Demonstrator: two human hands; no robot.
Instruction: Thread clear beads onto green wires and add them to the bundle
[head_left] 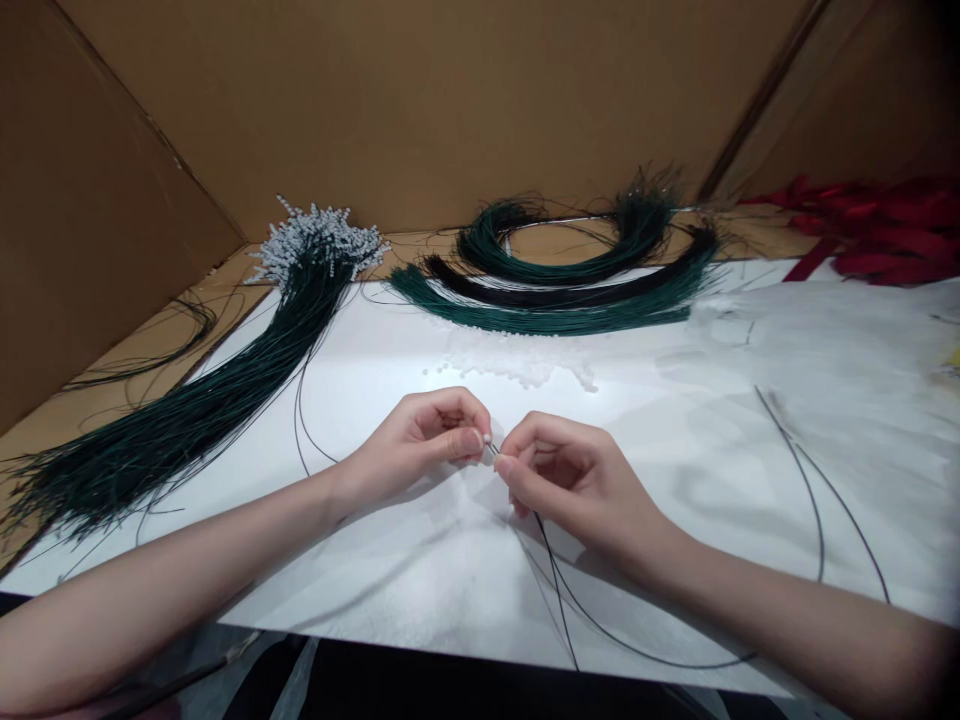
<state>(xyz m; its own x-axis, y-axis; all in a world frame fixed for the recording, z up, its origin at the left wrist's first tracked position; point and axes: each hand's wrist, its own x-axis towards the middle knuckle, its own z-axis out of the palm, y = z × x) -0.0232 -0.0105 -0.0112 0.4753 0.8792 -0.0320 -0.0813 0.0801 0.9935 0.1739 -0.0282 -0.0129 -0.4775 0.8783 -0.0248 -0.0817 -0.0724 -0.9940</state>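
In the middle of the head view, my left hand (442,435) pinches a small white bead (487,438) between thumb and forefinger. My right hand (562,465) is closed just beside it, thumb and forefinger pinching thin dark wires (553,570). Their short ends show in the gap between my fingertips, at the bead. From below my right hand the wires hang in loose curves toward the table's front edge. Behind both hands, loose white beads (525,358) lie scattered on the white sheet (420,590).
A long bundle of green wires (247,400) with white beaded tips (319,240) lies at the left. Curved bundles of green and black wire (547,312) lie at the back. Red ribbons (892,225) and clear plastic (840,350) are at the right. Cardboard walls (465,100) enclose the table.
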